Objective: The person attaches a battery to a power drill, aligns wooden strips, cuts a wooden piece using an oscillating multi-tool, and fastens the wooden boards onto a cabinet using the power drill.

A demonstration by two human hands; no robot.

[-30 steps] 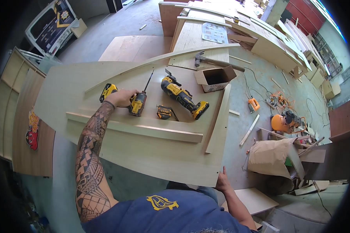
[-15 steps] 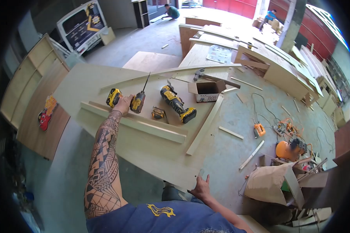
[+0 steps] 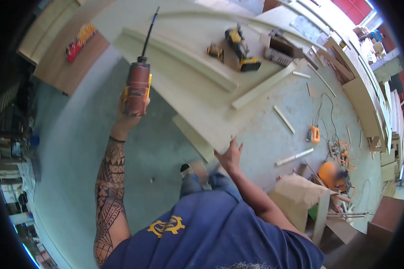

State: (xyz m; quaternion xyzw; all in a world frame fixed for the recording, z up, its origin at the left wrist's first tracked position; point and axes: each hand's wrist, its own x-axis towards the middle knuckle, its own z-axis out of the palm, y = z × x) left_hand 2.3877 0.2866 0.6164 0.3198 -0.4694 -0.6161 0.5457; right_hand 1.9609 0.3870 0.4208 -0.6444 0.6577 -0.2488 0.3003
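Observation:
My left hand (image 3: pixel 125 117) is wrapped round a yellow-and-black cordless driver (image 3: pixel 138 87) with a long thin bit pointing up and away. It is held up over the floor, left of a large pale wood panel (image 3: pixel 197 105). At the panel's near corner is my right hand (image 3: pixel 230 158), fingers apart and touching the edge. On the panel lie a wood strip (image 3: pixel 184 60), a second strip (image 3: pixel 262 87), a small yellow-and-black tool (image 3: pixel 216 52) and a longer yellow-and-black power tool (image 3: pixel 241 47). An open cardboard box (image 3: pixel 278 57) sits by the far strip.
Wood offcuts (image 3: pixel 284 119) lie on the floor to the right, with an orange power tool (image 3: pixel 313 134), cords and an orange machine (image 3: pixel 330 175). A scrap-filled carton (image 3: pixel 296 193) stands near my right arm. Long boards (image 3: pixel 359 107) are stacked at the far right.
My left hand has lifted the driver off the panel and brought it left and nearer to me. The view has tilted down. My right hand stays at the panel corner.

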